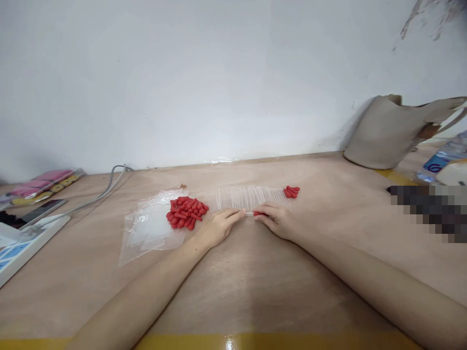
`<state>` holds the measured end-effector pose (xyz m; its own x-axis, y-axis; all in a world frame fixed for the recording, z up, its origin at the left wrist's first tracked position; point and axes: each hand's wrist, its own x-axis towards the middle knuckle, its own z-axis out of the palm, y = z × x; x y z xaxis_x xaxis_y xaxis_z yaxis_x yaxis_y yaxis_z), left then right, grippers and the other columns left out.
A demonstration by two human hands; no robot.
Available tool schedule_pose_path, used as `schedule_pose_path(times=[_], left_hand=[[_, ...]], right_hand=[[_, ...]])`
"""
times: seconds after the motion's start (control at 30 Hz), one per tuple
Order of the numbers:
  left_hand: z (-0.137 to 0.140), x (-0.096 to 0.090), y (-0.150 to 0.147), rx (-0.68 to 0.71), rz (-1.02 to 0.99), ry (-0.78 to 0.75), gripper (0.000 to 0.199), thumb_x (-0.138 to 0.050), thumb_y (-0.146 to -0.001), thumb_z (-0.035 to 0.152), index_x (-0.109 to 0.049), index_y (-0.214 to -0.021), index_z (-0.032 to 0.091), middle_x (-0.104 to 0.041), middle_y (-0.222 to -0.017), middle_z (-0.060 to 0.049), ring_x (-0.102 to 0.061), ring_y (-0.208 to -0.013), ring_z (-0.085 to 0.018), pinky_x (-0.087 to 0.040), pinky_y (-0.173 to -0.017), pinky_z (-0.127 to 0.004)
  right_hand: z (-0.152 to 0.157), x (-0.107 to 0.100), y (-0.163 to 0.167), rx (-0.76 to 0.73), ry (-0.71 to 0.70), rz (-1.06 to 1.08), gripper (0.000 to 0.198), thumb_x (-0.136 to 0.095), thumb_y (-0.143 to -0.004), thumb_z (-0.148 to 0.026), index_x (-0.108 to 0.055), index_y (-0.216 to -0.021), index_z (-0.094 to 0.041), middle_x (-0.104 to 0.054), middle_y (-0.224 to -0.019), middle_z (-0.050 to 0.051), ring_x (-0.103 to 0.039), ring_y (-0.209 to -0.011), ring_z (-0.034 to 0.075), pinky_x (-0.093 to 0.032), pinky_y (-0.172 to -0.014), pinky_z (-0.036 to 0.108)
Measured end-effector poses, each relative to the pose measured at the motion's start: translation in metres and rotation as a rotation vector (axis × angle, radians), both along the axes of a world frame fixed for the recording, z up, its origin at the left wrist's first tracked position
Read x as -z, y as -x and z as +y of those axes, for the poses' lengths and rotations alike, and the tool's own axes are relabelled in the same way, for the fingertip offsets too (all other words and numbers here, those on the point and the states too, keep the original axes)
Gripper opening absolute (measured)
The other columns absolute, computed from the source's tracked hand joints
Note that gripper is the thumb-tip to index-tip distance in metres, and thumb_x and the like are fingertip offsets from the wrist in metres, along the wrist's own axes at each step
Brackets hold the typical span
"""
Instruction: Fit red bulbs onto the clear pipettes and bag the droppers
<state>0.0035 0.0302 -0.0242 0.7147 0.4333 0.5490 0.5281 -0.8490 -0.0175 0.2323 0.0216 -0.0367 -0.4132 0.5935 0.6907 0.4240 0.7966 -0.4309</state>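
Observation:
Between my two hands lies a thin clear dropper tube (248, 214), level and pointing sideways. The fingertips of my left hand (221, 224) pinch its left part. At its right end, my right hand (276, 219) grips a red rubber bulb (256, 213), mostly covered by the fingers. Whether the tube sits inside the bulb I cannot tell. Just beyond the hands is a row of clear tubes (241, 197) side by side. A heap of red bulbs (186, 212) rests left of my left hand, and a small cluster of red bulbs (291, 191) lies past my right hand.
Clear zip bags (146, 233) lie under and beside the heap. A power strip (32, 248) with a grey cable (98, 197), a phone (45, 210) and a packet of pink and yellow items (45, 185) are at left. A beige bag (383, 131) and plastic bottle (443, 158) stand at right.

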Motion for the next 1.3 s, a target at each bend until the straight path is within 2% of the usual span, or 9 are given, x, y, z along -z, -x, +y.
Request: schedule_pose_path(times=[0.4,0.63,0.8,1.0,1.3], left_hand=[[0.000,-0.003,-0.001,0.077,0.057,-0.003,0.033,-0.037,-0.090,0.009,-0.055,-0.116,0.018,-0.063,-0.108,-0.008,-0.059,-0.099,-0.016,-0.052,-0.083,-0.031],[-0.003,-0.004,-0.003,0.046,0.100,-0.019,0.033,-0.035,-0.091,0.012,-0.055,-0.116,0.020,-0.063,-0.108,-0.007,-0.060,-0.097,-0.016,-0.053,-0.081,-0.031],[-0.002,-0.001,-0.003,0.011,0.015,-0.052,0.033,-0.034,-0.091,0.011,-0.054,-0.117,0.018,-0.063,-0.106,-0.008,-0.060,-0.096,-0.016,-0.052,-0.081,-0.031],[-0.003,-0.003,-0.005,-0.124,0.003,-0.005,0.027,-0.041,-0.091,0.028,-0.060,-0.105,0.015,-0.064,-0.083,-0.007,-0.061,-0.075,-0.016,-0.052,-0.066,-0.028],[-0.008,-0.002,-0.008,-0.030,-0.081,0.020,0.023,-0.042,-0.091,0.025,-0.062,-0.095,0.014,-0.063,-0.074,-0.005,-0.058,-0.063,-0.013,-0.049,-0.059,-0.024]], right_hand=[[-0.002,-0.001,-0.002,-0.009,-0.120,-0.053,0.020,-0.044,-0.089,-0.025,-0.062,-0.094,-0.019,-0.062,-0.079,0.006,-0.058,-0.071,0.015,-0.050,-0.064,0.028],[0.000,0.003,-0.002,0.034,-0.161,-0.162,0.022,-0.042,-0.090,-0.027,-0.063,-0.093,-0.020,-0.060,-0.076,0.006,-0.057,-0.069,0.016,-0.049,-0.063,0.028],[0.005,0.000,-0.004,0.065,-0.178,-0.137,0.020,-0.043,-0.090,-0.027,-0.062,-0.094,-0.020,-0.062,-0.080,0.006,-0.058,-0.072,0.016,-0.050,-0.065,0.029],[0.007,0.001,-0.010,0.057,-0.149,-0.099,0.016,-0.048,-0.088,-0.025,-0.061,-0.096,-0.020,-0.063,-0.085,0.006,-0.059,-0.076,0.015,-0.051,-0.068,0.029],[-0.003,-0.003,-0.009,0.001,-0.133,-0.088,0.015,-0.046,-0.087,-0.020,-0.061,-0.091,-0.019,-0.061,-0.078,0.005,-0.057,-0.069,0.014,-0.049,-0.062,0.027]])
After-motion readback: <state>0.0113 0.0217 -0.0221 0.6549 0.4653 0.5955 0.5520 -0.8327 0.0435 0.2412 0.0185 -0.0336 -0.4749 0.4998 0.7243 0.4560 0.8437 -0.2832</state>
